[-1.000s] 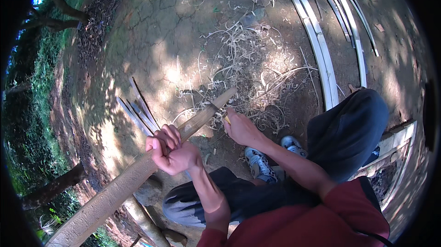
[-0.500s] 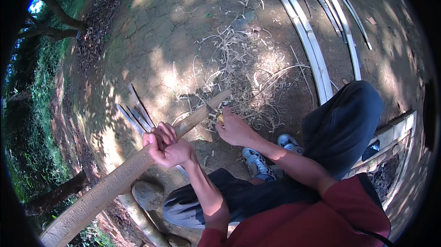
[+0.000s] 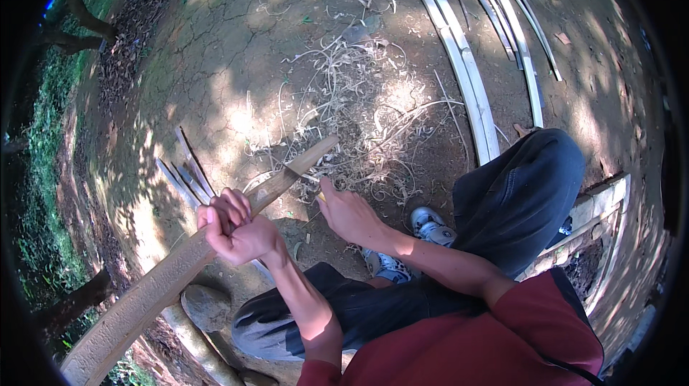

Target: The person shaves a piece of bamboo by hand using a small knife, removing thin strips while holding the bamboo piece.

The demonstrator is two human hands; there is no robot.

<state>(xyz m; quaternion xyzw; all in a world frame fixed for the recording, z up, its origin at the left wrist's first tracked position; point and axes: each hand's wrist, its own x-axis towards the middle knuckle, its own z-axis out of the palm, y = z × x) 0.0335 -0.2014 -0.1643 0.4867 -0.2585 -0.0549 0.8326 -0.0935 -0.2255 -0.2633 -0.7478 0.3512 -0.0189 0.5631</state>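
A long wooden beam (image 3: pixel 154 282) slants from the lower left up to a narrow tip over the ground in front of me. My left hand (image 3: pixel 240 226) is closed at the beam's upper side, fingers curled in; whatever they hold is hidden. Closer to the tip, my right hand (image 3: pixel 350 212) grips a knife (image 3: pixel 288 172) by its yellowish handle, mostly covered by the fingers. The dark blade lies across the beam, a short way beyond my left hand. Several thin split strips (image 3: pixel 188 174) lie on the ground past the left hand, running toward the beam.
Curly pale shavings (image 3: pixel 359 91) are heaped on the cracked earth ahead. Long pale slats (image 3: pixel 459 56) lie at the upper right. A rounded stone (image 3: pixel 206 307) and a pole (image 3: pixel 197 343) are beside my left knee; a wooden frame (image 3: pixel 603 210) stands at right. Trees and greenery line the left.
The whole view has shifted, so the scene sits further left. My right hand and the knife blade have moved slightly down the beam, toward my left hand, which stays curled.
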